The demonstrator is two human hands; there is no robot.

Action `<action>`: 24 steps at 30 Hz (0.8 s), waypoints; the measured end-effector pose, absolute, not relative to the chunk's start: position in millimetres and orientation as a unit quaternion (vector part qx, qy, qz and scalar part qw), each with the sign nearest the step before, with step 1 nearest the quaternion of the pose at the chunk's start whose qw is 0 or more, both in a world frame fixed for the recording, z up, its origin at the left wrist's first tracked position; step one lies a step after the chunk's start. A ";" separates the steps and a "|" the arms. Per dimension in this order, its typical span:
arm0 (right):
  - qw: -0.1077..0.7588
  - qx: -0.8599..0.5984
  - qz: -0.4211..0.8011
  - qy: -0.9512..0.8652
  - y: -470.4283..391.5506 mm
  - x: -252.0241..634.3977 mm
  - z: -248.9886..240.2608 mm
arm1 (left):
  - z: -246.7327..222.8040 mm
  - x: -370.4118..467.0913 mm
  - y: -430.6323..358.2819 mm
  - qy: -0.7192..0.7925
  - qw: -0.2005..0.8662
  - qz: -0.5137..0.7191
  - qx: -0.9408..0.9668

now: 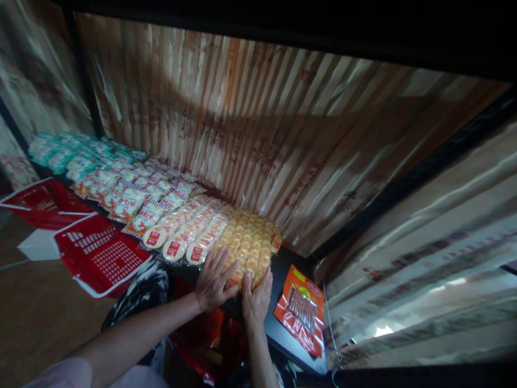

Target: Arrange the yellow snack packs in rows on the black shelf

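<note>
Both hands rest at the front end of several rows of small yellow snack packets (248, 237) on a dark shelf. My left hand (215, 280) lies with fingers stretched over the left front of these packets, palm down. At their right front corner is my right hand (257, 299), its fingers extended along the packets' side and thumb apart. Neither hand appears to grip anything. Just left of the yellow packets are rows of round white packaged snacks (196, 250) with red labels. An orange bag of sausage-like sticks (301, 310) lies flat to the right of my right hand.
Farther left on the shelf (278, 342) stand white snack bags (129, 199) and green bags (81, 161). Red baskets (117, 258) sit below its front edge, beside a white box (38, 245). Corrugated, printed sheeting (262, 134) closes the back, with dark frame bars around it.
</note>
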State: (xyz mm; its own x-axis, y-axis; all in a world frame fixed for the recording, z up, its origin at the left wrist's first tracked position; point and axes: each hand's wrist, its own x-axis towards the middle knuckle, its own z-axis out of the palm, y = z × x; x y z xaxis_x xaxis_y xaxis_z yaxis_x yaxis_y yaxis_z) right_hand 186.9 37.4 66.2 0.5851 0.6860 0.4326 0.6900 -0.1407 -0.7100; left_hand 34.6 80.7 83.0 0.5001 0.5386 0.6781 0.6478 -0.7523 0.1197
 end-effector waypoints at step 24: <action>0.462 -0.752 -0.018 -0.470 36.2 190.5 63.8 | 76.9 37.9 86.8 -0.344 0.095 -0.381 -0.853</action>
